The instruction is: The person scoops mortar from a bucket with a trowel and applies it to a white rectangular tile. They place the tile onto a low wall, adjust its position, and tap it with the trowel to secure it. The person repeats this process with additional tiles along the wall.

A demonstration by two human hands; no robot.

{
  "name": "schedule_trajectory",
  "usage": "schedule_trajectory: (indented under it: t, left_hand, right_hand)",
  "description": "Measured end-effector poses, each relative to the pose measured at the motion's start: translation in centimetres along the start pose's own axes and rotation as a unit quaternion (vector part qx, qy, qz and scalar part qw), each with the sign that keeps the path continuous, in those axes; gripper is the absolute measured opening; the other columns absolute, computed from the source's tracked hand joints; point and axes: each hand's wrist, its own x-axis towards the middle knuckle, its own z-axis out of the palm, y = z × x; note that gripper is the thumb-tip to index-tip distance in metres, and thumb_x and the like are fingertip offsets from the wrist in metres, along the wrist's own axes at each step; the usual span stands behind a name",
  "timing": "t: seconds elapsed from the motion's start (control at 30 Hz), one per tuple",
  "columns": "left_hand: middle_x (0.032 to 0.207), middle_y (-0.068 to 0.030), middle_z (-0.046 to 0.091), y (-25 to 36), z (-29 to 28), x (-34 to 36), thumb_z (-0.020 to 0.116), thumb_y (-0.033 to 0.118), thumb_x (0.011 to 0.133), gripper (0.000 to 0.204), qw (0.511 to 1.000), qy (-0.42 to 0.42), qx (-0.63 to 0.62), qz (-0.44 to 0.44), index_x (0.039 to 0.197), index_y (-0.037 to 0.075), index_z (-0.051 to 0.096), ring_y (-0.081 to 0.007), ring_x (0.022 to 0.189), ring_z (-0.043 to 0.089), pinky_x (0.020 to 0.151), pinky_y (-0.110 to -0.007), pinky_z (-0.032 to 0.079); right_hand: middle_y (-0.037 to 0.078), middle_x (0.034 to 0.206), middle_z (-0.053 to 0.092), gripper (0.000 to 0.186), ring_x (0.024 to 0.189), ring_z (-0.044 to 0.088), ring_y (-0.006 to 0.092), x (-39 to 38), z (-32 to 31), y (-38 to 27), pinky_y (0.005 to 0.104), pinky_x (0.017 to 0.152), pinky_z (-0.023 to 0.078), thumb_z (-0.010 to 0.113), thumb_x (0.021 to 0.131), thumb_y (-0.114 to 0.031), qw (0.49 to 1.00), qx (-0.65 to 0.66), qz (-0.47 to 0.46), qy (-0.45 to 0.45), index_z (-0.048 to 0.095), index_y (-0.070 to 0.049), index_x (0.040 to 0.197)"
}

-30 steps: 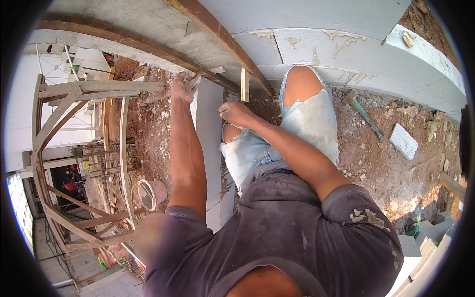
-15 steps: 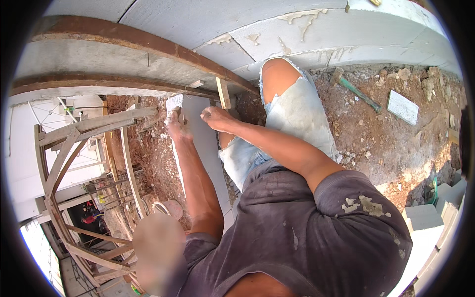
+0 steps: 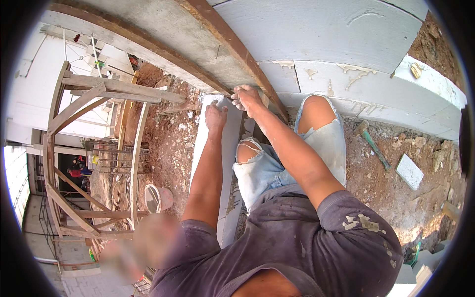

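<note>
Rubble-strewn reddish soil (image 3: 166, 148) spreads to either side of a low pale block wall (image 3: 231, 158), which runs from under the left forearm toward twelve o'clock. At its far end, the left hand (image 3: 216, 115) is over the top face, fingers bent. Just beside it, toward one o'clock, the right hand (image 3: 247, 99) curls its fingers by a brown timber (image 3: 247, 54); the fingertips are partly hidden, so I cannot tell whether either hand pinches anything. Torn jeans (image 3: 321, 133) cover the bent legs at four o'clock from the right hand. At two o'clock stands a taller block wall (image 3: 336, 29), streaked with mortar. Farther out, toward four o'clock, lie a green-handled hammer (image 3: 374, 146) and a white slab (image 3: 409, 172). From the left hand, a bucket (image 3: 166, 198) sits at seven o'clock and a wooden frame (image 3: 57, 111) at nine.
</note>
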Motion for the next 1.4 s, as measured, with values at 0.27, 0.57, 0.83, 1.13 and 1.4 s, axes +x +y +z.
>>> schedule_trajectory:
  t: [0.27,0.57,0.83,1.13,1.4]
  left_hand:
    - [0.094,-0.0130,0.069,-0.5,1.2,5.1,0.067,0.012,0.088,0.030,0.979,-0.029,-0.204,-0.003,0.117,0.003,0.067,-0.0271,0.085,0.066,0.078,-0.039,0.051]
    - [0.097,0.0031,0.066,-0.3,-0.6,7.3,0.054,0.015,0.101,0.016,0.870,-0.141,-0.468,-0.062,0.111,0.013,0.066,-0.0101,0.085,0.059,0.071,-0.032,0.047]
    - [0.073,0.0007,0.061,-0.4,-3.6,6.5,0.059,0.023,0.100,0.016,0.891,-0.183,-0.414,-0.036,0.097,0.008,0.065,-0.0105,0.057,0.057,0.050,-0.023,0.041]
    - [0.068,0.0019,0.055,1.4,-8.2,8.4,0.053,0.014,0.101,0.022,0.880,-0.068,-0.471,-0.014,0.081,0.008,0.060,-0.0096,0.059,0.055,0.051,-0.025,0.044]
    - [0.068,0.0008,0.057,0.8,-10.5,10.0,0.055,0.013,0.101,0.018,0.874,-0.074,-0.479,0.016,0.085,0.009,0.061,-0.0118,0.059,0.061,0.050,-0.024,0.043]
  right_hand:
    - [-0.002,0.075,0.051,0.030,0.057,0.045,0.0068,0.8,-0.7,-1.3,0.0219,0.048,0.038,0.049,0.104,-0.024,0.991,0.092,0.005,-0.095,0.056,-0.009,0.130]
    - [0.018,0.104,0.071,0.039,0.091,0.068,0.0308,3.3,1.7,-2.9,0.0404,0.078,0.053,0.049,0.097,-0.016,0.925,-0.308,-0.220,-0.041,0.059,-0.007,0.134]
    - [0.004,0.083,0.059,0.027,0.086,0.068,0.0215,1.3,1.5,-2.9,0.0389,0.079,0.059,0.051,0.102,-0.019,0.995,0.046,-0.012,-0.091,0.060,-0.003,0.121]
    - [-0.004,0.069,0.047,0.030,0.072,0.059,0.0136,0.0,1.2,-4.4,0.0373,0.076,0.058,0.055,0.101,-0.023,0.974,0.197,0.003,-0.112,0.063,-0.006,0.125]
    - [-0.005,0.065,0.045,0.031,0.069,0.055,0.0119,-2.0,2.7,-5.8,0.0336,0.074,0.056,0.056,0.101,-0.023,0.957,0.268,-0.020,-0.109,0.061,-0.006,0.126]
